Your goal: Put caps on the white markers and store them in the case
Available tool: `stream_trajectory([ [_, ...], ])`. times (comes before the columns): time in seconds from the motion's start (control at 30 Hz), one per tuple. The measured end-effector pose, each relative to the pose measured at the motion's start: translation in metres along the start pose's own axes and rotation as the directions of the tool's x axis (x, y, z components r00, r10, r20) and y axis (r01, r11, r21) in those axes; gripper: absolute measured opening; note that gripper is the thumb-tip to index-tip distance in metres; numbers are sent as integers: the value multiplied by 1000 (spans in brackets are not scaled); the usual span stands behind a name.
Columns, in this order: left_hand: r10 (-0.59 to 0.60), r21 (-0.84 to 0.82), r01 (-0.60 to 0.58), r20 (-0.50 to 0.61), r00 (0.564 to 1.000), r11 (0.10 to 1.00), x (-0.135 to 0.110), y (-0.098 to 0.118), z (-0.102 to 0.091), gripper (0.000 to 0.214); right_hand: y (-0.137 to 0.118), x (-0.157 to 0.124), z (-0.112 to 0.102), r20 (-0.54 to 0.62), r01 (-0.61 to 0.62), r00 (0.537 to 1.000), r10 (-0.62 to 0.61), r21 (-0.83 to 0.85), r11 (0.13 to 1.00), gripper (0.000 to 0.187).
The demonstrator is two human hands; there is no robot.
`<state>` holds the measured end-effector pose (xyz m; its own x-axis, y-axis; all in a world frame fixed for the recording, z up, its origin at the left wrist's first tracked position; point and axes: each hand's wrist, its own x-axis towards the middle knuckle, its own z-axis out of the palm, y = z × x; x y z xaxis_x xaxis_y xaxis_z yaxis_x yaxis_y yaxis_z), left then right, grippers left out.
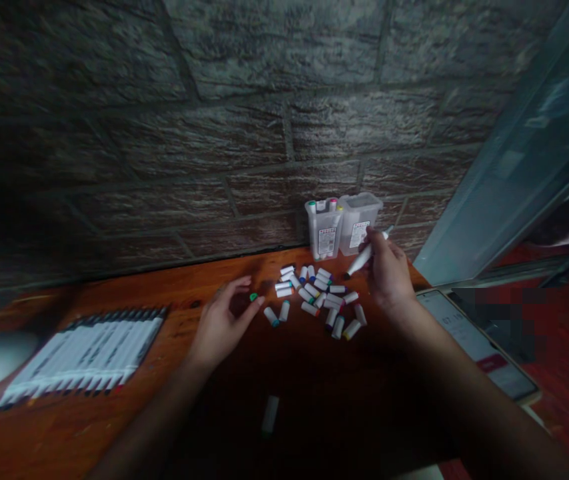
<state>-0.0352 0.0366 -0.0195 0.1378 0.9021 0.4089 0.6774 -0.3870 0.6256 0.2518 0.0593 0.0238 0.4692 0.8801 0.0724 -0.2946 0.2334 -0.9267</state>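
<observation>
My left hand [223, 322] hovers over the wooden table, fingers curved. A small green marker cap [253, 297] shows between its thumb and fingers, seemingly pinched there; most of it is out of sight. In my right hand [389, 270] is a white marker [361, 260], tilted with its dark tip down to the left. Short white caps [333, 301] with coloured ends lie scattered between my hands. One more white cap [270, 415] rests by itself nearer to me, in shadow.
A row of white markers [89, 353] lies side by side at left. Two clear plastic boxes stand against the brick wall: one box [325, 230] holds several markers, the other box [359, 223] is beside it. A phone [469, 340] lies at the right, under my right forearm's side.
</observation>
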Motion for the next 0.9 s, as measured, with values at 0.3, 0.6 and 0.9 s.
stream_trajectory([
  [0.3, 82, 5, -82, -155, 985, 997, -1, 6, -4, 32, -15, 7, -13, 129, 144, 985, -112, -269, 952, 32],
  [0.6, 157, -57, -147, 283, 946, 988, -9, 27, -24, 35, -18, -3, -24, 646, 223, 719, 256, -563, 796, 17],
  [0.9, -115, 80, 98, 894, 433, 992, -24, 57, -33, 38, -5, -14, -16, 650, 400, 737, 187, -642, 654, 11],
])
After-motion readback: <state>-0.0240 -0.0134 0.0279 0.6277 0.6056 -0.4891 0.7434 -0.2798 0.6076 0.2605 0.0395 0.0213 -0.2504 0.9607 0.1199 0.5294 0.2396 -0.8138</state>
